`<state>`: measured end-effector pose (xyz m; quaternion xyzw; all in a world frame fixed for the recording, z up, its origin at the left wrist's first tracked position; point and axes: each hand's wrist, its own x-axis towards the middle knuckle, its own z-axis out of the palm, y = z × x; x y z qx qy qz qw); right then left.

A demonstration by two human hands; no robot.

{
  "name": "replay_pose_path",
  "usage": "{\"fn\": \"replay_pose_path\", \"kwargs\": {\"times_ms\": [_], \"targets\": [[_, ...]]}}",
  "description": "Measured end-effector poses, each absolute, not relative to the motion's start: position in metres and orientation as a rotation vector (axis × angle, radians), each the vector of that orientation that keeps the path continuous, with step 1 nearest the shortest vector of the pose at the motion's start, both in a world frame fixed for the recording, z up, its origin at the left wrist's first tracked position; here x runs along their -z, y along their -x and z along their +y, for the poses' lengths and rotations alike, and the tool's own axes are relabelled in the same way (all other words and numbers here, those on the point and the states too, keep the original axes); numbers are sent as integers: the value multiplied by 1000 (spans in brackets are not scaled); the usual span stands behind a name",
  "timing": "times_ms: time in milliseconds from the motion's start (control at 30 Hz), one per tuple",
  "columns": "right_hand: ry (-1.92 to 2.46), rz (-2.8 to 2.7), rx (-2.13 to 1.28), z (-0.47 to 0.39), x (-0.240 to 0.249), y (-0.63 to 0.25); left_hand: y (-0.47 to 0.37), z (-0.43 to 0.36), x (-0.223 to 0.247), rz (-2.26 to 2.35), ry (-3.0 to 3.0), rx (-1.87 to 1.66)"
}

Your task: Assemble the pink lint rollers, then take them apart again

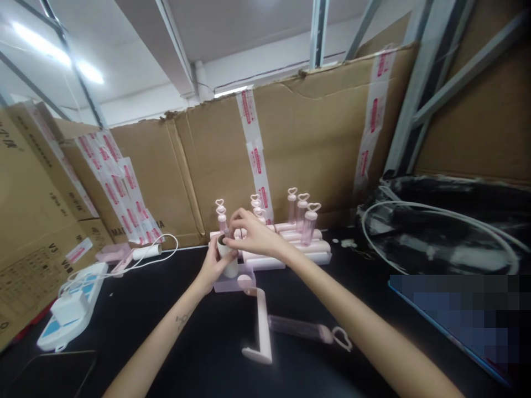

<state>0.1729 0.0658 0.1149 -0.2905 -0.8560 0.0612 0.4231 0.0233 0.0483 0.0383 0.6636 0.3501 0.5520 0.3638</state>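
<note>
My left hand point(213, 264) is wrapped round a pale hollow cylinder point(229, 269), upright with its dark opening facing up. Over that opening my right hand point(250, 233) has its fingers pinched together; what they hold, if anything, is too small to make out. A translucent lilac box point(233, 285) sits just below the cylinder. Nearer to me lie a pale pink bent piece point(263, 326) and a clear pinkish tube with a heart-shaped handle point(301, 327). Behind my hands, several similar heart-topped tubes point(309, 229) stand upright among pale pink cylindrical parts point(265, 262).
A white power strip point(74, 309) with a plugged-in charger and white cables is on the left. Tall cardboard point(311, 138) walls the back of the black table point(174, 365). At right are a black plastic bag point(448, 232), a cable loop and a blue-edged flat object point(448, 334), partly blurred out.
</note>
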Motion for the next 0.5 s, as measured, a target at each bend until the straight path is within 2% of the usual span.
{"fn": "replay_pose_path", "kwargs": {"times_ms": [200,367,500], "targets": [[600,-2128,-76,65,-116,-170,-24,45,-46,1013,-1834,-1353],[568,-1756,-247,40,-143,-201,-11,47,-49,1276,-2340,-843],[815,-2109,-222,18,-138,-236,-4,48,-47,1377,-2548,-646]]}}
